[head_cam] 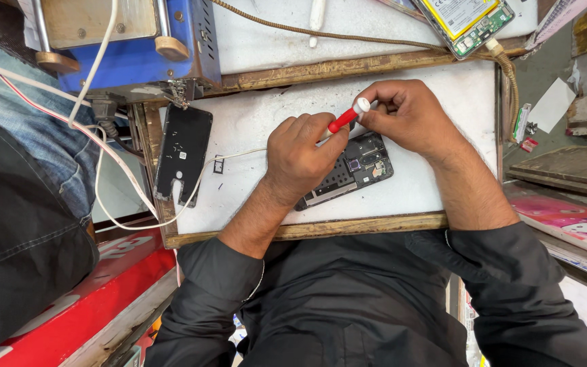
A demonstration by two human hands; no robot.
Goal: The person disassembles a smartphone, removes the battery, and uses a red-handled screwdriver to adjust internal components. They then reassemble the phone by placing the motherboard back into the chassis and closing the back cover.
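- My left hand (304, 160) is curled around a red-handled screwdriver with a white cap (346, 117), fingers pressed together round the handle. The tool slants from the cap at upper right down under my palm, so its tip is hidden from me.
- The opened phone (351, 170) lies flat on the white work board (253, 115), directly beneath both hands. Its long axis runs from lower left to upper right, roughly in line with the screwdriver, and its dark inner frame faces up.
- My right hand (409, 115) sits at the phone's upper right end, fingertips bunched together close to the screwdriver's cap and the phone's corner. I cannot tell whether they pinch something small or only steady the phone.
- My left hand is nearer the middle of the phone, covering much of its left half; the right is at its far end.
- Both forearms come up from the board's near wooden edge (348, 228), wrists raised, sleeves pushed back.
- A separate black back cover (185, 153) lies well apart on the left, beside a white cable (130, 183).
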